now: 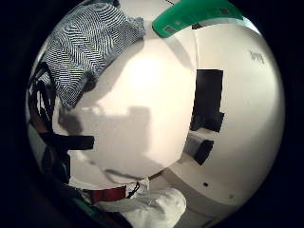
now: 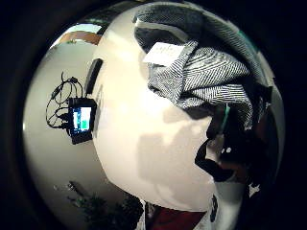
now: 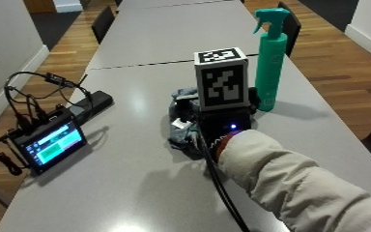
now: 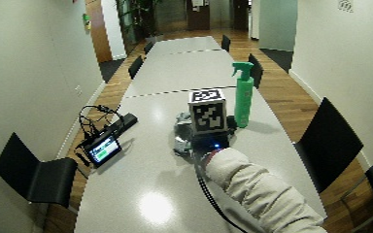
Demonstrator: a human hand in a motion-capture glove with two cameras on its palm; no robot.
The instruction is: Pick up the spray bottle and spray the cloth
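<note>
On the table [image 3: 140,183], outside view alone shows spray bottle [image 3: 270,63] upright.

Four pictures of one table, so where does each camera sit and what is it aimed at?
Little finger side palm view: on the palm, facing table, cloth and spray bottle; black straps at edge.
Thumb side palm view: same palm, facing cloth; straps.
Outside view: behind the person, looking along the table; sleeve shows.
Wide outside view: higher and farther back, same direction.
All share the cloth; three show the bottle.

Crumpled grey herringbone fabric cloth [image 2: 206,72] with white label, lying on glossy pale worktop [image 2: 139,143]; small lit-screen device [image 2: 80,120] beside.
</note>
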